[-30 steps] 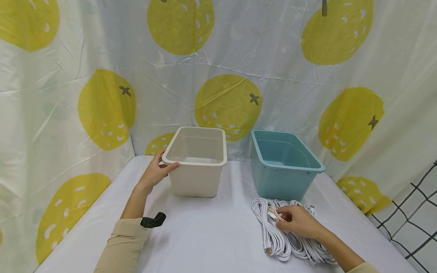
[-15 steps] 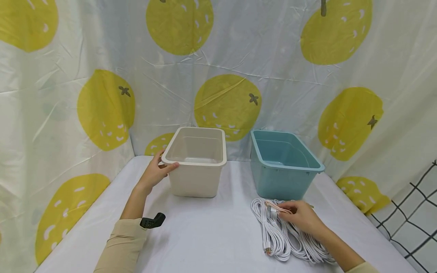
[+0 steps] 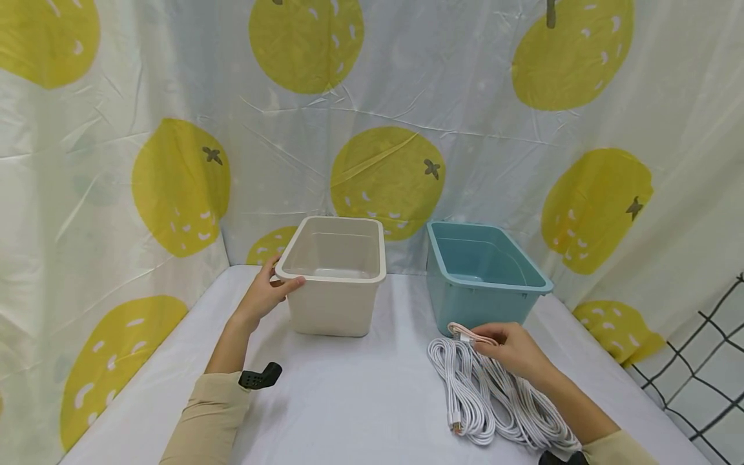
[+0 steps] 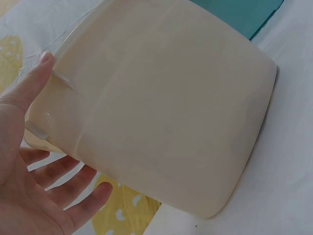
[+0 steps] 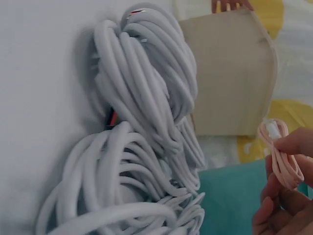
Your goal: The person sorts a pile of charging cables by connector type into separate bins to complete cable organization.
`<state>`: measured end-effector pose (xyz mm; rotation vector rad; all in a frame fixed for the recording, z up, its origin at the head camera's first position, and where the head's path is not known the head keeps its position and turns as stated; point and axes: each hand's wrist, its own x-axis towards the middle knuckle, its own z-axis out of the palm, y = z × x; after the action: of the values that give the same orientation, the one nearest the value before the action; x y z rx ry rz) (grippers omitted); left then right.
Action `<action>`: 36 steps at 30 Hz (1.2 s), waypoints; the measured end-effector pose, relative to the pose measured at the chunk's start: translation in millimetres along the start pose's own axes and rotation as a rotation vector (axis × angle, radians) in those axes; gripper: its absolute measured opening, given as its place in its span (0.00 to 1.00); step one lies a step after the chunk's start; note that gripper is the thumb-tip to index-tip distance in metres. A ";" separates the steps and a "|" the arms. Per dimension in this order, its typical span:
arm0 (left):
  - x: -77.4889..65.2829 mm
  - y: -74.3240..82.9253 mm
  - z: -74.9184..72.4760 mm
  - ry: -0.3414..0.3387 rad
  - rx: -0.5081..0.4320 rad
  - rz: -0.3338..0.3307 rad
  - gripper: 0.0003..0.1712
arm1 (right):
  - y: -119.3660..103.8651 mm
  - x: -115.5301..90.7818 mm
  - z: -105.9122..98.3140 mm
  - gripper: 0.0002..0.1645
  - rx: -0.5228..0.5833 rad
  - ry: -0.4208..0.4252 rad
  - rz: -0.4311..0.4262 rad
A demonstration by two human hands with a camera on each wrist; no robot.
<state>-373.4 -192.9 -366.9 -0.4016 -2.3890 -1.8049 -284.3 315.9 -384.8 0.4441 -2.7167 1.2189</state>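
Note:
At the left, a beige plastic bin (image 3: 334, 307) stands on the white cloth, and my left hand (image 3: 264, 294) holds its near left corner. The thumb lies on the front rim; the other fingers (image 4: 90, 200) reach along the left side. Between thumb and fingers, my right hand (image 3: 514, 352) pinches a small coiled pink cable (image 5: 281, 159) with a white connector. That hand is just above a heap of coiled white cables (image 3: 471, 400), in front of a teal bin (image 3: 479, 310). Metal plug ends show at the heap's near left.
A curtain printed with yellow fruit (image 3: 389, 181) hangs behind both bins and down the sides. Black wire grid (image 3: 697, 368) stands at the right edge of the table (image 3: 349, 400). The visible insides of both bins show nothing in them.
My right hand has lifted the pink cable up off the white cables, toward the teal bin's front. My left hand stays on the beige bin.

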 end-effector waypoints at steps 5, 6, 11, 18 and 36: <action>-0.5 -0.7 -0.6 -0.008 -0.009 -0.005 0.54 | -8.6 7.8 -4.9 0.13 0.048 0.022 -0.039; -0.5 -0.4 -0.7 -0.010 -0.012 -0.009 0.54 | -10.9 10.0 -5.6 0.13 0.054 0.029 -0.043; -4.3 9.1 -0.7 -0.018 -0.028 -0.026 0.52 | -24.9 22.3 -6.1 0.14 0.066 0.049 -0.054; -14.7 29.0 1.5 -0.033 -0.025 -0.013 0.51 | -48.1 43.0 1.0 0.14 0.093 0.049 -0.070; 0.5 0.0 -1.3 -0.006 -0.029 -0.013 0.54 | -84.3 92.9 12.0 0.17 0.191 -0.014 -0.125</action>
<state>-373.9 -194.0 -366.4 -0.3952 -2.3773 -1.8488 -345.6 234.1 -311.1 0.6362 -2.5498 1.4513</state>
